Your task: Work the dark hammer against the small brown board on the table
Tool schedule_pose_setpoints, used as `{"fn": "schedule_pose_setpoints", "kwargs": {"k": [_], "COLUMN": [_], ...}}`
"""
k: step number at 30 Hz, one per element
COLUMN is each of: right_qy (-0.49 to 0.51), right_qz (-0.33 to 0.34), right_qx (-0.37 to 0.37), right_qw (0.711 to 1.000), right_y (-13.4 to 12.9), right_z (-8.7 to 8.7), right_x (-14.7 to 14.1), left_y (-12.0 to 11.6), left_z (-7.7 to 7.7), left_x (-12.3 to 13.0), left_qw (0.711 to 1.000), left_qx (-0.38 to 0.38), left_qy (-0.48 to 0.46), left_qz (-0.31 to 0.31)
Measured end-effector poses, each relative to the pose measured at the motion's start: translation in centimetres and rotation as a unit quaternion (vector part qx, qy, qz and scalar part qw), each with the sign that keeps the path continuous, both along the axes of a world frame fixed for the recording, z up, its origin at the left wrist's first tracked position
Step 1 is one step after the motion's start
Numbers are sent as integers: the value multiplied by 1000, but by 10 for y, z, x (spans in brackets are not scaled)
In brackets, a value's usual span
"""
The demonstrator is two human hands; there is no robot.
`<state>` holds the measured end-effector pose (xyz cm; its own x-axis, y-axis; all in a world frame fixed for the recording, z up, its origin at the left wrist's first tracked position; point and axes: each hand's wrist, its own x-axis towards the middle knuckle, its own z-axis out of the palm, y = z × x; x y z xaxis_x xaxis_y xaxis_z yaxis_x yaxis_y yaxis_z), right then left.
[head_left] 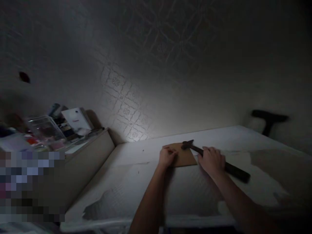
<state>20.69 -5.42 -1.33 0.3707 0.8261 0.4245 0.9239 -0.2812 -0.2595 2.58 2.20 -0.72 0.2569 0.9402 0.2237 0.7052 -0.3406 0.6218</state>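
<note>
A flat brown board [185, 156] lies on the white worn tabletop. My left hand [167, 157] rests at its left part, thumb and fingertips pinched together just above the surface; whatever is between them is too small and dim to make out. My right hand [212, 161] is wrapped round the handle of a hammer [200, 150], its dark butt sticking out to the lower right. The hammer's head is over the upper right part of the board, a little to the right of my left fingertips. Whether the head touches the board I cannot tell.
The white tabletop [126, 185] has peeling, stained patches. To the left stands a cabinet [90, 169] topped with a clear plastic box [46, 128], a white box [77, 119] and clutter. A dark T-shaped object [269, 118] rises at the right. Patterned wallpaper [131, 107] covers the wall behind.
</note>
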Motion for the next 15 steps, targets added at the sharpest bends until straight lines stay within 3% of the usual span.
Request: {"fn": "schedule_pose_setpoints", "kwargs": {"k": [8, 15], "right_qy": [-16, -10], "right_qz": [16, -6], "right_qx": [-50, 1], "right_qw": [998, 1000], "right_y": [4, 0], "right_z": [0, 4], "right_x": [5, 1], "left_y": [-1, -12], "left_z": [2, 17], "left_x": [-2, -13], "left_qw": [1000, 988], "left_qx": [-4, -71], "left_qy": [-16, -133], "left_qz": [-17, -29]}}
